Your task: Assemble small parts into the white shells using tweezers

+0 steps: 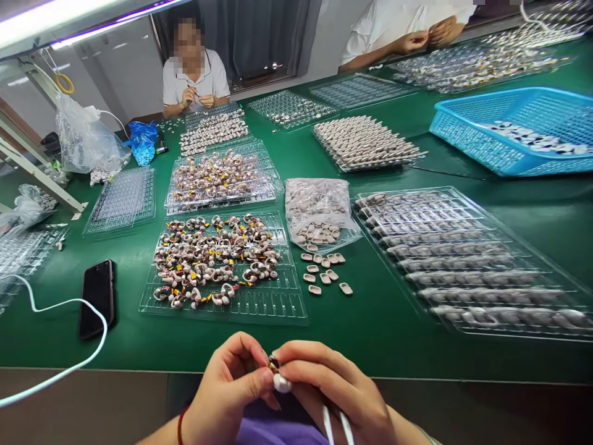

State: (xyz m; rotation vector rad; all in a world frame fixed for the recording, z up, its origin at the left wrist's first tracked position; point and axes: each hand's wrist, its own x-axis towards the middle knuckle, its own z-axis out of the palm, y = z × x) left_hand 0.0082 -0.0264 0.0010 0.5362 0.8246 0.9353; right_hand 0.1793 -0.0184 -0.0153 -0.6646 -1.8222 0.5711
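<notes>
Just in front of the table's near edge, both hands meet at a small white earbud part [281, 383] with a rounded end and a dark, brownish piece at its top. My left hand [231, 383] pinches it between thumb and forefinger. My right hand [331, 377] has its fingertips closed on the same part from the other side. Two thin white strips [337, 426] show below the right hand; whether it holds them I cannot tell. Beyond the hands lies a clear tray [259, 306] of similar earbud parts [213, 259] with yellow tabs and wires. Fingers hide some of the held part.
Loose beige caps [325, 277] lie beside a plastic bag of caps [317, 204]. At right are a covered tray of grey pieces [472, 266] and a blue basket [509, 164]. A phone [97, 300] and white cable [60, 303] lie left. Two people sit across the table.
</notes>
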